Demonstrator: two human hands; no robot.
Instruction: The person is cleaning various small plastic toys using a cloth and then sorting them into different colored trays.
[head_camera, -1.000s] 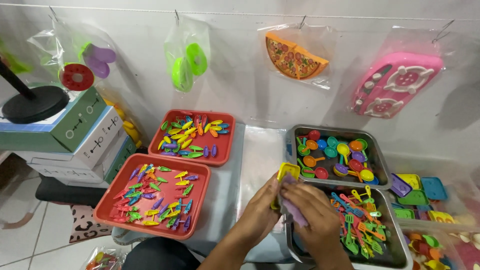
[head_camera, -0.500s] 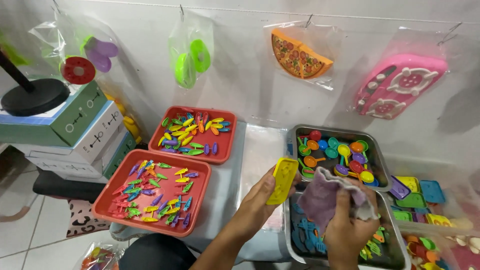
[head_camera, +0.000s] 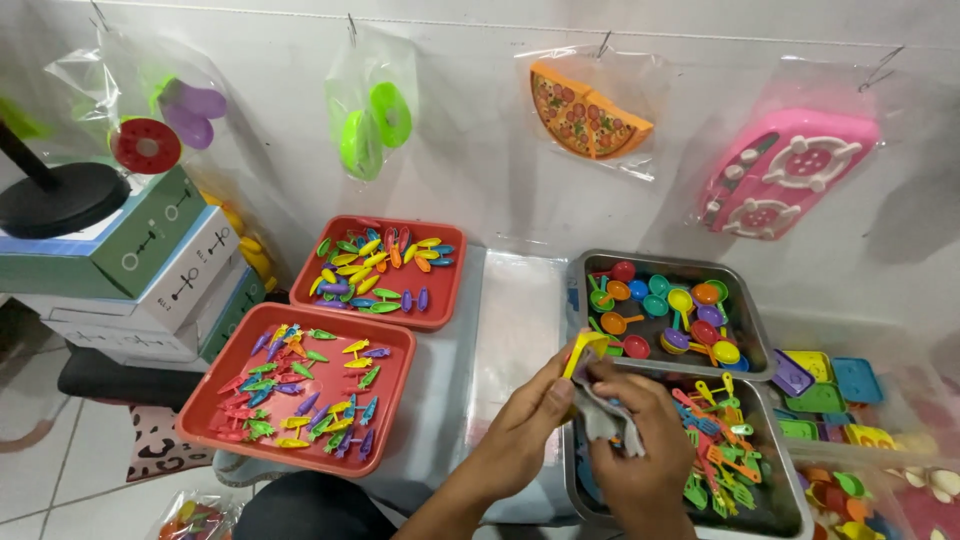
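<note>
Left hand (head_camera: 530, 415) pinching a small yellow toy piece (head_camera: 583, 350), right hand (head_camera: 635, 440) pressing a grey cloth (head_camera: 603, 418) against it, both just over the near metal tray (head_camera: 790, 510) of mixed toy utensils. Wiping of this piece apparently midway; many pieces left in that tray beneath the hands, judging by the heap.

A pale grey table (head_camera: 515, 330) against the wall carries two red trays (head_camera: 300, 385) on its left side, one behind the other, both strewn with small coloured plastic pieces. On its right sit two metal trays (head_camera: 750, 335), the far one holding toy pans and spoons, the near one toy forks and spatulas. Stacked cardboard boxes (head_camera: 150, 270) stand just left of the table.
</note>
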